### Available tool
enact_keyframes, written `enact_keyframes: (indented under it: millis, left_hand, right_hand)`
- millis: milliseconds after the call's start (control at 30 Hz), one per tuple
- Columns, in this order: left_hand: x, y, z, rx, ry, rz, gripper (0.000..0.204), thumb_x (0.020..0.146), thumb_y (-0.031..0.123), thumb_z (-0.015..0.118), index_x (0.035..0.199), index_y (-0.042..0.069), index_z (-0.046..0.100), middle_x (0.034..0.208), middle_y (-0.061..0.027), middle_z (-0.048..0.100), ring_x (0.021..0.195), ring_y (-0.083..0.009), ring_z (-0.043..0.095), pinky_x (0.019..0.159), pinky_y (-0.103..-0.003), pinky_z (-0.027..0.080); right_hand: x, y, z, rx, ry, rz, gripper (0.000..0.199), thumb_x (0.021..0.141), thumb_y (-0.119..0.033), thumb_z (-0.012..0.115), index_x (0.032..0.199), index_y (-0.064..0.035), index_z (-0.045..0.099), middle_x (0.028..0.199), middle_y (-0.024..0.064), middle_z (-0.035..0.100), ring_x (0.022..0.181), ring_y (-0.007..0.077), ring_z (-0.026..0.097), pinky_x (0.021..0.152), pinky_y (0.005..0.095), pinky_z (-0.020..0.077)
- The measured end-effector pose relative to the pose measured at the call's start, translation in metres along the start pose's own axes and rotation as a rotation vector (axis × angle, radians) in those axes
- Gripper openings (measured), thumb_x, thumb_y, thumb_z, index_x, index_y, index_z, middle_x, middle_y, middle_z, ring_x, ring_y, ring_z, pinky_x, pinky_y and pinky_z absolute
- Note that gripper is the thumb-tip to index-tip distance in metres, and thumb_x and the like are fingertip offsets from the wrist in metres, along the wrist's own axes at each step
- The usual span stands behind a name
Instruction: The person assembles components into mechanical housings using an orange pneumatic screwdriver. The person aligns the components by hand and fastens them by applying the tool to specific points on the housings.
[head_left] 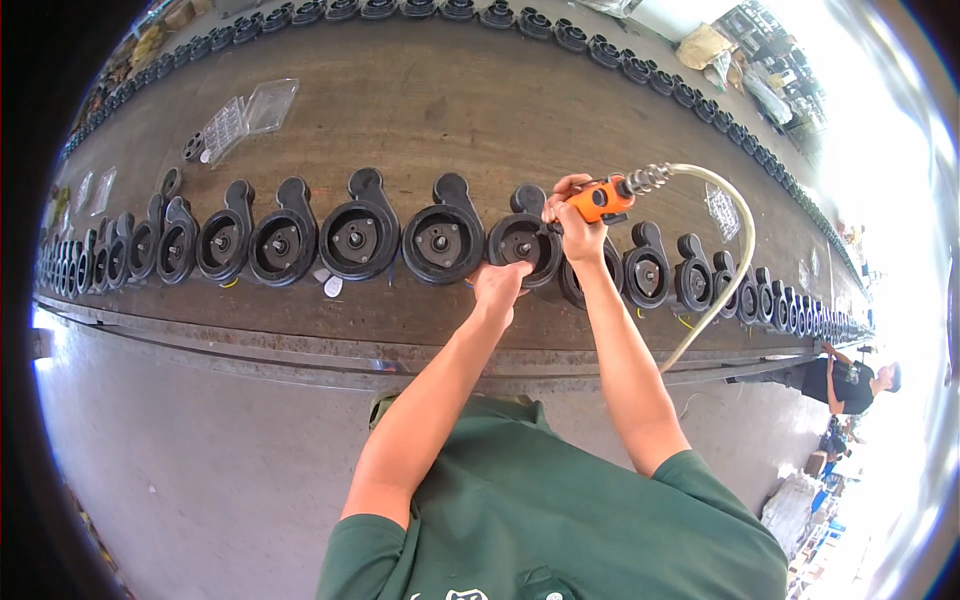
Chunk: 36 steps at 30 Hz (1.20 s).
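Note:
A black round housing [522, 240] with a rounded lobe on top lies on the bench in front of me. My left hand [497, 288] grips its lower rim, with the thumb reaching over toward the center shaft. Wrapped in my right hand [580, 225] is an orange air tool [600, 201], held over the right side of that housing. The tool's tip is hard to make out beside my fingers. From its metal fitting [645, 180] a clear hose [748, 225] curves right and down past the bench edge. A similar housing [441, 241] sits directly to the left.
Many like housings [282, 245] run in a row along the near bench edge [200, 340]. Another row of black parts [500, 14] lines the far side. Clear plastic trays [270, 106] lie at the far left. A person [850, 385] stands at the right.

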<state>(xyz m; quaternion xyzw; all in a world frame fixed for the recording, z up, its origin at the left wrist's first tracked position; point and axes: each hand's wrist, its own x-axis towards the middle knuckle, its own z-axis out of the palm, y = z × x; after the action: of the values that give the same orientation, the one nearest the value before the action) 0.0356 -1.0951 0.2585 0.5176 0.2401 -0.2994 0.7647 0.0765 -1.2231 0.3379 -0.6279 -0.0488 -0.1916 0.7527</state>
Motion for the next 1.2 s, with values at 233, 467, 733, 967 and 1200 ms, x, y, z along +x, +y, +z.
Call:
enact_keyframes:
  millis: [233, 467, 733, 967, 1200]
  left_hand:
    - [0.005, -0.004, 0.009, 0.057, 0.016, 0.005, 0.015, 0.086, 0.012, 0.073, 0.094, 0.000, 0.075, 0.099, -0.0073, 0.072, 0.090, -0.0191, 0.068, 0.078, -0.036, 0.058]
    - [0.008, -0.006, 0.014, 0.042, 0.053, -0.052, 0.022, 0.081, 0.008, 0.076, 0.101, 0.001, 0.073, 0.100, -0.0099, 0.072, 0.089, -0.0192, 0.069, 0.072, -0.035, 0.058]
    - [-0.059, 0.017, 0.009, -0.144, -0.065, -0.136, 0.036, 0.091, 0.017, 0.074, 0.120, 0.002, 0.058, 0.109, -0.0125, 0.068, 0.091, -0.0246, 0.071, 0.075, -0.041, 0.061]
    - [-0.122, 0.030, 0.033, 0.935, -0.293, 0.599, 0.028, 0.091, 0.014, 0.068, 0.118, 0.005, 0.067, 0.109, -0.0148, 0.069, 0.106, -0.0273, 0.066, 0.086, -0.041, 0.055]
    - [-0.072, 0.042, 0.094, 1.753, -0.187, 1.199, 0.053, 0.079, 0.000, 0.063, 0.128, 0.017, 0.067, 0.151, -0.0250, 0.041, 0.135, -0.0415, 0.043, 0.105, -0.051, 0.041]
  right_hand:
    - [0.007, 0.006, 0.008, -0.026, 0.076, -0.023, 0.025, 0.078, 0.007, 0.063, 0.100, -0.0017, 0.056, 0.082, 0.0056, 0.062, 0.063, 0.0135, 0.062, 0.057, 0.0274, 0.0522]
    - [-0.003, -0.018, 0.016, -0.139, 0.212, -0.070, 0.024, 0.085, 0.005, 0.056, 0.108, 0.0003, 0.054, 0.077, 0.0048, 0.061, 0.063, 0.0124, 0.061, 0.060, 0.0266, 0.0509]
    - [-0.031, -0.072, -0.029, -0.189, 0.124, -0.158, 0.024, 0.085, 0.003, 0.063, 0.109, -0.0003, 0.058, 0.078, 0.0005, 0.063, 0.070, 0.0055, 0.058, 0.062, 0.0221, 0.0471]
    - [-0.066, -0.091, -0.133, 0.028, 0.093, -0.115, 0.023, 0.086, 0.000, 0.062, 0.108, 0.0018, 0.055, 0.077, 0.0034, 0.063, 0.069, 0.0082, 0.059, 0.063, 0.0223, 0.0477]
    - [-0.073, -0.108, -0.157, 0.266, 0.183, -0.059, 0.025, 0.084, 0.006, 0.056, 0.109, 0.0018, 0.052, 0.076, 0.0056, 0.059, 0.067, 0.0131, 0.059, 0.066, 0.0292, 0.0511]
